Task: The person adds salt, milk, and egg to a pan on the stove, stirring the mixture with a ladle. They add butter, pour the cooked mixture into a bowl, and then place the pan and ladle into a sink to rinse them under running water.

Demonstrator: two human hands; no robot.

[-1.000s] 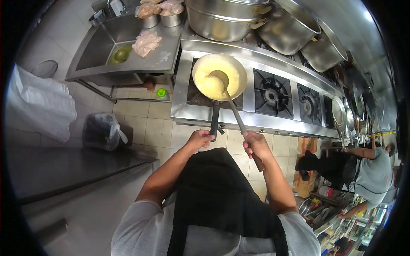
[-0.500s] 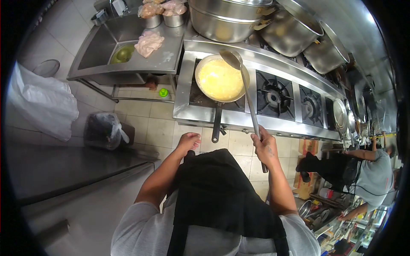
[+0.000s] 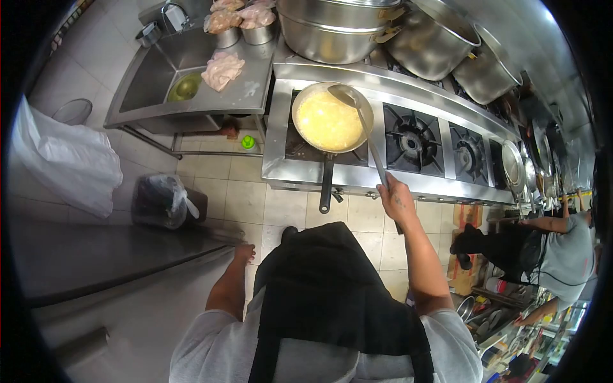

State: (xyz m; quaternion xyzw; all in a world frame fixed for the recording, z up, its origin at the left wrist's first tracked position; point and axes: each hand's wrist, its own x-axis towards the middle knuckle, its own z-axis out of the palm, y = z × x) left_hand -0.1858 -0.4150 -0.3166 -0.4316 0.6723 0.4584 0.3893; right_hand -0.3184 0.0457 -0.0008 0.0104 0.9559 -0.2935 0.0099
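Note:
My right hand (image 3: 397,199) is wrapped round the long handle of a metal ladle (image 3: 377,153). The ladle's bowl is over the far right part of a frying pan (image 3: 366,110), at the surface of the yellow, bubbling liquid (image 3: 329,121). The pan sits on the leftmost burner, its black handle (image 3: 326,185) pointing towards me, and neither hand touches it. Low on the left, my left hand (image 3: 244,253) hangs beside the edge of a steel cabinet, fingers loosely bent and somewhat blurred, with nothing visible in them.
Further burners (image 3: 413,143) lie right of the pan. Large steel pots (image 3: 335,35) stand behind the stove. On the left are a sink counter (image 3: 246,96) with bagged food, a bin (image 3: 159,201) and the steel cabinet (image 3: 153,287). Another person (image 3: 562,252) works at far right.
The ladle's bowl has come down and slightly left, nearer the liquid. My right hand has slid up along its handle. My left hand has moved down and left, away from the pan handle.

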